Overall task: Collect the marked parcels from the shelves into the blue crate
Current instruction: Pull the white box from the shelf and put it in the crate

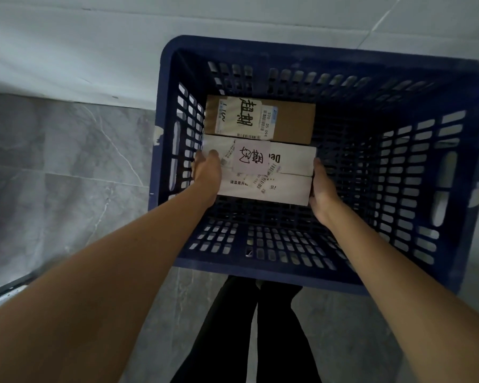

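Both hands (207, 172) (322, 186) grip the white parcel (285, 172), seemingly touching a brown parcel (291, 120) inside the blue crate (415, 172).

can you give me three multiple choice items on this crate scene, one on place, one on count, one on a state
1. Where does the brown parcel lie?
A. on the floor
B. in the blue crate, beyond the white parcel
C. on top of the white parcel

2. How many parcels are in the crate?
A. two
B. four
C. none

3. How is the white parcel held?
A. left hand alone
B. by no hand
C. left hand and right hand at its ends

Key: 1 B, it sits past the white parcel; 2 A, one brown, one white; 3 C, a hand at each end.
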